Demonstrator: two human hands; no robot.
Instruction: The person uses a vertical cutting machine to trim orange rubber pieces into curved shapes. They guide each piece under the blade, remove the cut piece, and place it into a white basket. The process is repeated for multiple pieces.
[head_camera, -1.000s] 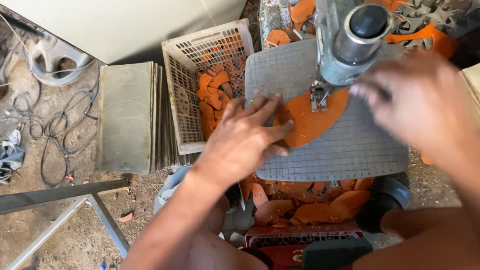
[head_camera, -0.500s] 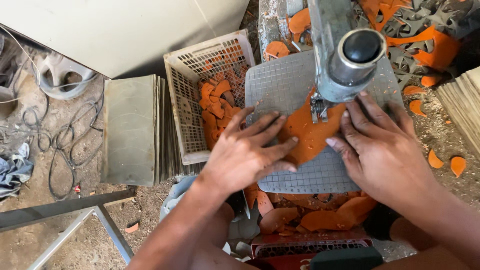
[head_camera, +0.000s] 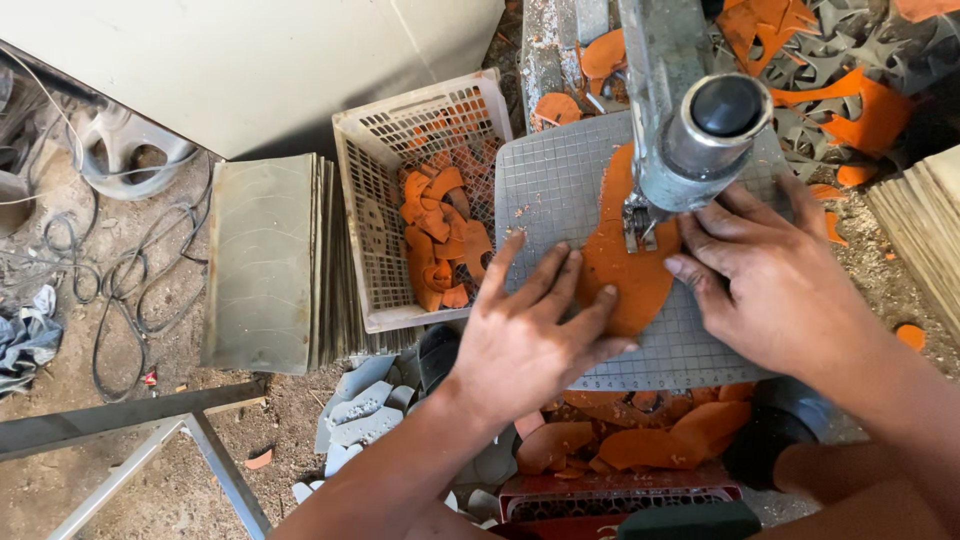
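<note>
An orange sheet piece (head_camera: 622, 262) lies flat on the grey gridded machine table (head_camera: 545, 185), under the metal head of a cutting machine (head_camera: 690, 120). My left hand (head_camera: 530, 335) presses its fingertips on the piece's left edge. My right hand (head_camera: 765, 275) presses on the piece's right side, just below the machine head. Both hands lie flat with fingers spread, holding the piece down against the table.
A beige plastic crate (head_camera: 375, 215) with several orange cut pieces stands left of the table. A stack of grey sheets (head_camera: 265, 260) lies further left. Orange and grey offcuts (head_camera: 640, 445) lie below the table and at the back right. Cables (head_camera: 120, 290) trail on the dirt floor.
My right hand came down from mid-air onto the orange piece. Both hands have since shifted slightly as the piece turned under the machine head.
</note>
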